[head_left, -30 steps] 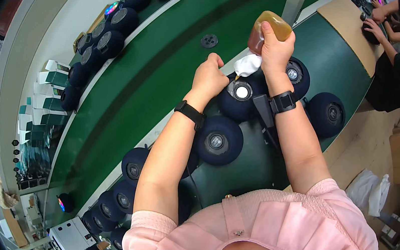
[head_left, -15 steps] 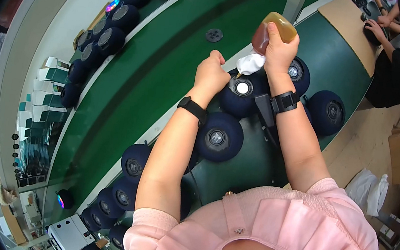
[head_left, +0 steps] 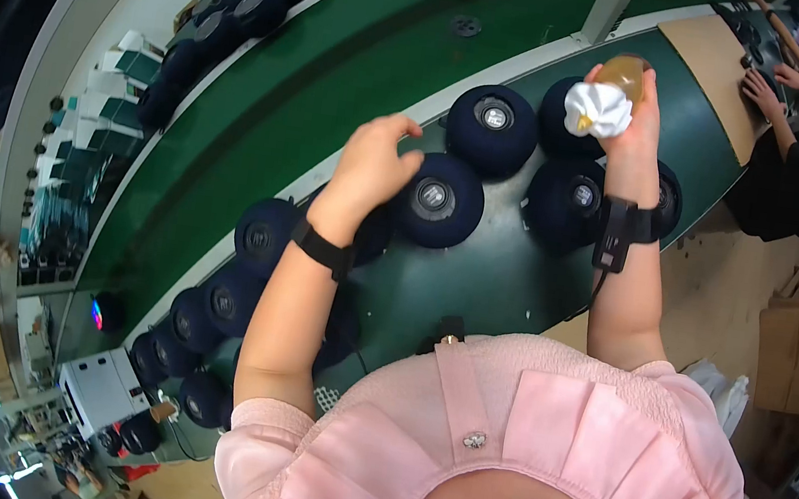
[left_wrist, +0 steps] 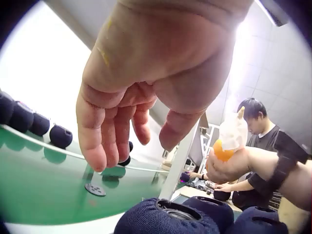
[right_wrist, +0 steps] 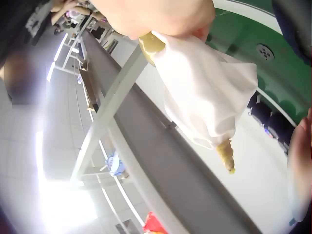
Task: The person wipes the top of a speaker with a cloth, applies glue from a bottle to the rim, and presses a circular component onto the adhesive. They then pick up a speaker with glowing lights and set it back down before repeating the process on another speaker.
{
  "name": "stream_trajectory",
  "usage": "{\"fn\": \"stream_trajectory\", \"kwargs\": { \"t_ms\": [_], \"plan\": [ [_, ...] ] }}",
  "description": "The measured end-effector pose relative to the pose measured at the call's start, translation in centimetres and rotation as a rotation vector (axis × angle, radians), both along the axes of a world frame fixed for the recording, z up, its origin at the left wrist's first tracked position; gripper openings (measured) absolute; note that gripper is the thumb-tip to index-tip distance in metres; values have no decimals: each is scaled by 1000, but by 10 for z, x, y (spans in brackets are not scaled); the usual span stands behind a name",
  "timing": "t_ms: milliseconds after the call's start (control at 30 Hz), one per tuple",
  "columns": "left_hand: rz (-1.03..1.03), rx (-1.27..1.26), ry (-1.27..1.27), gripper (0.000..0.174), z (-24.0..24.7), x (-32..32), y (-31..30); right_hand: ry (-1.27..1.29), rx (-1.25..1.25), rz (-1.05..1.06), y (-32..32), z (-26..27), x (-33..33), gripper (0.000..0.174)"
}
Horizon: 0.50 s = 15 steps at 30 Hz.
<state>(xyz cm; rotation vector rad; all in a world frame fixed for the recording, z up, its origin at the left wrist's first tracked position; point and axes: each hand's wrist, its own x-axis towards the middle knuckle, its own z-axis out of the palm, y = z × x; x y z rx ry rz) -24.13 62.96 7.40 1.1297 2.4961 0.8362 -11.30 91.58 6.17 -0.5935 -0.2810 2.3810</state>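
In the head view, my right hand (head_left: 639,130) holds a squeeze bottle (head_left: 626,74) of amber liquid, raised over the bench's right part. A white cloth (right_wrist: 200,87) is wrapped around the bottle's neck, and a crusted yellowish nozzle (right_wrist: 225,156) sticks out of it. My left hand (head_left: 370,167) hovers with loosely bent fingers and nothing in them, left of two round dark blue fabric-covered speakers (head_left: 511,153). Yellow smears mark that hand in the left wrist view. The nearer speaker (head_left: 453,228) and its neighbours lie with round recessed openings facing up.
A green conveyor belt (head_left: 342,70) runs along the bench, carrying a small black disc (head_left: 465,26). More speakers line the bench's left part (head_left: 229,303) and the far side. A metal post (head_left: 610,10) rises behind my right hand. Another person's hands (head_left: 768,94) work at the far right.
My right hand has lifted the bottle away from the speaker and rightward, its nozzle now turned towards the head camera. My left hand has drawn back from that speaker and its fingers have loosened. The head view has shifted.
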Motion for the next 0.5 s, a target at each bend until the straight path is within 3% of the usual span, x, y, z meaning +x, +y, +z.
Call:
{"fn": "stream_trajectory", "kwargs": {
  "t_ms": [100,200,433,500],
  "plan": [
    [-183,-112,-30,60,-19,25,-24,50,-129,57,-29,9,17,41],
    [-122,-83,15,70,-36,48,-29,27,-87,69,-54,5,24,42],
    [48,-298,-50,53,-23,63,-23,-2,-116,144,-81,5,36,50],
    [34,-328,99,42,-22,73,-20,-25,-164,172,-83,4,38,49]
  ]
}}
